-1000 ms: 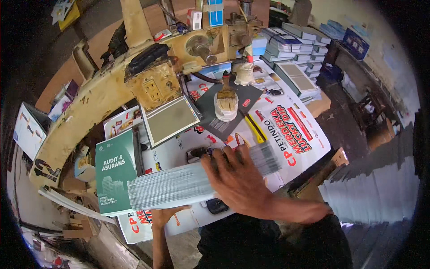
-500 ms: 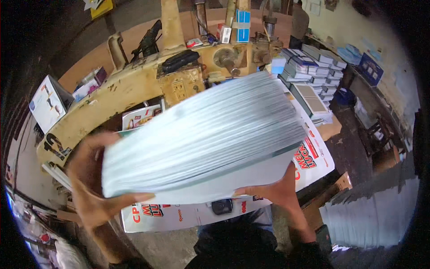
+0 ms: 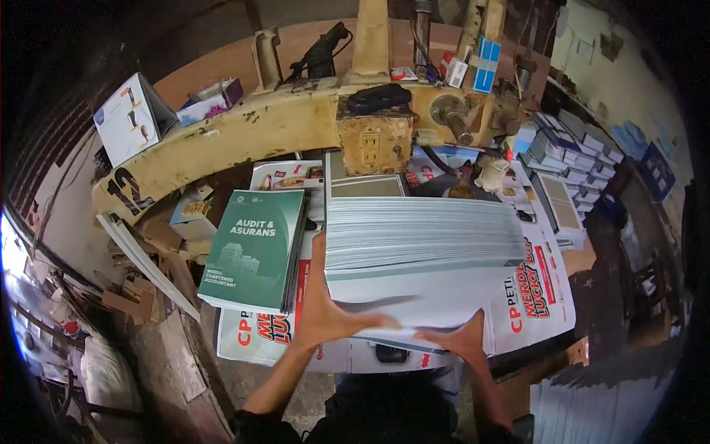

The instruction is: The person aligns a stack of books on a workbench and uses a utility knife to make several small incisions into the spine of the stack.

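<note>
A thick stack of white paper sheets (image 3: pixel 421 233) lies in front of me over the printed poster sheet, its layered edges facing up and away and its blank white top sheet sloping toward me. My left hand (image 3: pixel 329 318) grips its near left corner, thumb across the top sheet and fingers round the left side. At the near right corner, my right hand (image 3: pixel 466 339) is closed on the stack, thumb pointing inward; its other fingers are mostly hidden. Left of the stack sits a pile of green-covered books (image 3: pixel 255 244), close to my left hand.
A worn yellow machine beam (image 3: pixel 244 118) curves across the back, with a socket box (image 3: pixel 373 144) on it. A desk calendar (image 3: pixel 133 122) stands at its left. Several bundles of paper (image 3: pixel 573 159) are piled at the right. White poster sheets (image 3: pixel 543 318) cover the work surface.
The paper stack has come down from a raised, tilted position and now sits straighter. My left hand has moved right and inward with it. The green books have come into view.
</note>
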The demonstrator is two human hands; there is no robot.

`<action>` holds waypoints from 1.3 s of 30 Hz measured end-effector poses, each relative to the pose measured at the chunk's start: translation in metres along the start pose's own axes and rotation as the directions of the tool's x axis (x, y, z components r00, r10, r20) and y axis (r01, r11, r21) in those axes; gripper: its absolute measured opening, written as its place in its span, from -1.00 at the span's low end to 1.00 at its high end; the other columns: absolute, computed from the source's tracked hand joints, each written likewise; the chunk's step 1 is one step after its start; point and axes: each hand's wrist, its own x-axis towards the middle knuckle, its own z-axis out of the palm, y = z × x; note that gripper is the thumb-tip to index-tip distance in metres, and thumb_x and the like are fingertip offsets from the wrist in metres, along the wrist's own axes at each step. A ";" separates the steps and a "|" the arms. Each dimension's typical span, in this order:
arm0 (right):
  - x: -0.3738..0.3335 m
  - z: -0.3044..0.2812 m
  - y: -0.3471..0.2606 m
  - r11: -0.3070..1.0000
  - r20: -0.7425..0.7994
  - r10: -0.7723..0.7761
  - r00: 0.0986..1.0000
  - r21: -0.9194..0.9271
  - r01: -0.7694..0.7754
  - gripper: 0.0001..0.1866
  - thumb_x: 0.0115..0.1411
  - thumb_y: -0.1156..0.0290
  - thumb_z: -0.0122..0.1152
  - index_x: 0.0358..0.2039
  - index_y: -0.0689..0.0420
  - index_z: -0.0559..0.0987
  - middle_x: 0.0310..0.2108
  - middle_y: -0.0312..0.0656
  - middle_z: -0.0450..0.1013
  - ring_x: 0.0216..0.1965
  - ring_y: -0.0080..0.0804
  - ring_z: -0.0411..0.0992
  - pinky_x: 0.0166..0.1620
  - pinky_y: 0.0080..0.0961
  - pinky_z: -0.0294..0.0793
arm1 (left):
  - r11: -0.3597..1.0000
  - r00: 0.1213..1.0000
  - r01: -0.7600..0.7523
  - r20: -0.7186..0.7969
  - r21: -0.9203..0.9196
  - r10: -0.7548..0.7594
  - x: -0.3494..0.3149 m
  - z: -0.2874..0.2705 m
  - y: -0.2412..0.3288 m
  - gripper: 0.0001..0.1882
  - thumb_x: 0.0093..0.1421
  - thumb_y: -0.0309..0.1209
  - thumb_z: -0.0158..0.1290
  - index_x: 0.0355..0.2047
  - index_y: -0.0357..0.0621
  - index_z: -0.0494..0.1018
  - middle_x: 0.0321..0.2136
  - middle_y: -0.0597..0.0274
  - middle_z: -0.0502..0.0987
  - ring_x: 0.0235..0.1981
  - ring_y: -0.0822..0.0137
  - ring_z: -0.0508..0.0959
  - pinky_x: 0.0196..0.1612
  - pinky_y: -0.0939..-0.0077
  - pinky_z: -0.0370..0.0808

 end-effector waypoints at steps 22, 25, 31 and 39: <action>-0.040 0.014 0.051 0.941 -0.062 0.028 0.998 -0.336 -0.048 -0.18 -0.36 0.02 0.70 -0.12 0.24 0.57 -0.18 -0.09 0.56 -0.10 -0.24 0.51 0.05 -0.31 0.47 | 0.977 0.991 0.137 -0.016 0.162 -0.136 -0.088 0.002 -0.074 -0.22 -0.18 -0.41 0.52 0.00 -0.45 0.35 -0.23 0.07 0.59 -0.20 0.26 0.61 -0.09 0.40 0.59; -0.039 0.018 0.048 0.942 -0.047 0.047 0.998 -0.332 -0.060 -0.18 -0.36 -0.01 0.70 -0.13 0.22 0.58 -0.19 -0.10 0.57 -0.13 -0.25 0.52 0.03 -0.31 0.48 | 0.973 0.985 0.171 -0.043 0.154 -0.166 -0.085 -0.004 -0.055 -0.25 -0.17 -0.42 0.51 -0.02 -0.46 0.38 -0.25 0.08 0.60 -0.20 0.28 0.61 -0.10 0.40 0.59; -0.042 0.010 0.050 0.931 -0.072 0.010 0.997 -0.364 -0.035 -0.18 -0.36 -0.05 0.69 -0.14 0.20 0.60 -0.22 -0.12 0.58 -0.18 -0.25 0.54 0.00 -0.31 0.50 | 0.975 0.996 0.028 0.078 0.221 -0.046 -0.061 -0.007 -0.025 -0.30 -0.16 -0.44 0.50 -0.04 -0.49 0.42 -0.28 0.10 0.62 -0.22 0.30 0.61 -0.11 0.41 0.59; -0.042 0.031 0.053 0.910 -0.089 0.051 0.995 -0.406 -0.083 -0.21 -0.38 -0.10 0.69 -0.19 0.14 0.62 -0.29 -0.20 0.59 -0.26 -0.26 0.56 -0.09 -0.33 0.53 | 0.921 0.904 0.387 -0.176 -0.047 -0.389 -0.033 0.017 -0.032 -0.46 -0.14 -0.59 0.45 -0.16 -0.56 0.46 -0.27 -0.08 0.61 -0.27 0.24 0.63 -0.20 0.39 0.64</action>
